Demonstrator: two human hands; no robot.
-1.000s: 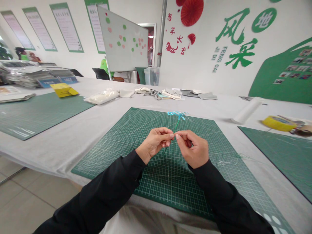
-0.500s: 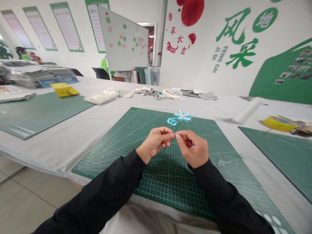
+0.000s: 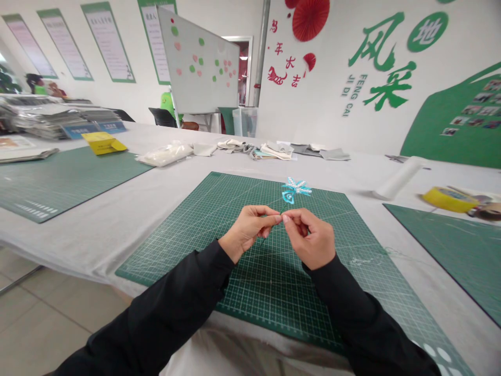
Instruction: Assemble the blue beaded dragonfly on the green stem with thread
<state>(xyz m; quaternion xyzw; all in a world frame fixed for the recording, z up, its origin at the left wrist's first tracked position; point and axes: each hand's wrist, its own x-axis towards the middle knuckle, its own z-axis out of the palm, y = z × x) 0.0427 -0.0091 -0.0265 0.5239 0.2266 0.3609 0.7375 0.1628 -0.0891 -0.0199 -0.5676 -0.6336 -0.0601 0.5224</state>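
Note:
Between the fingertips of my left hand point(image 3: 254, 227) and my right hand point(image 3: 311, 235) is the thin green stem of a blue craft flower point(image 3: 297, 187). The flower has narrow blue petals with rows of white beads, and a small blue curl hangs below it on the left. Its head stands above and beyond my fingers. Both hands are closed in a pinch, thumb against forefinger, and their tips nearly touch. Most of the stem is hidden by the fingers. Under the hands lies a green cutting mat point(image 3: 235, 209) with a white grid.
Other cutting mats lie left point(image 3: 70, 183) and right point(image 3: 450, 245). A yellow card packet point(image 3: 104, 143), a plastic bag point(image 3: 166, 154) and fabric scraps point(image 3: 274, 150) sit farther back. A white roll point(image 3: 399, 177) and yellow tape point(image 3: 450, 199) are at right. Stacked papers point(image 3: 43, 117) stand far left.
The blue flower has turned about its stem and shifted slightly right; the curl now sits more under the petals and looks narrower. My hands stay in nearly the same place.

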